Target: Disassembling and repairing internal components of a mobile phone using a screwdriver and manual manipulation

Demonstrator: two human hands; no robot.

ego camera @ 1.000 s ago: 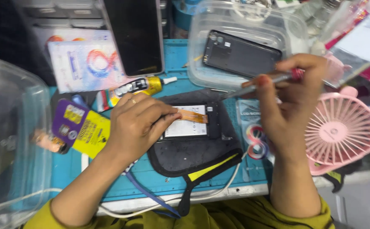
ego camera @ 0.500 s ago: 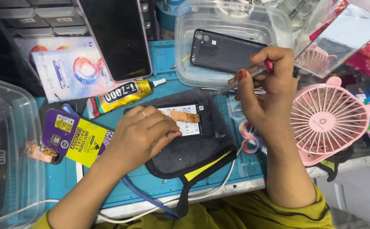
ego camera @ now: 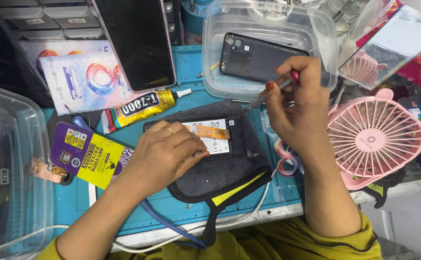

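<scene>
On the teal mat [ego camera: 123, 202] we see a dark, coarse pad [ego camera: 220, 175] near the front edge; an opened phone [ego camera: 210, 137] lies flat on it, its orange ribbon bare. Our left hand [ego camera: 164, 156] presses the phone with fingers curled loosely, gripping nothing. Our right hand [ego camera: 299, 103] pinches a slim metal screwdriver [ego camera: 268, 94], tip at the phone's upper right corner.

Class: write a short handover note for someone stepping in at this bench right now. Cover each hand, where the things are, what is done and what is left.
Left hand: pressing flat on the opened phone lying on the dark pad.
Right hand: gripping a screwdriver, tip near the phone's top corner.
Done: back cover is off, lying in the clear tub.
Left: phone's insides are exposed; cover not refitted. Glue tube lies beside it.
</scene>
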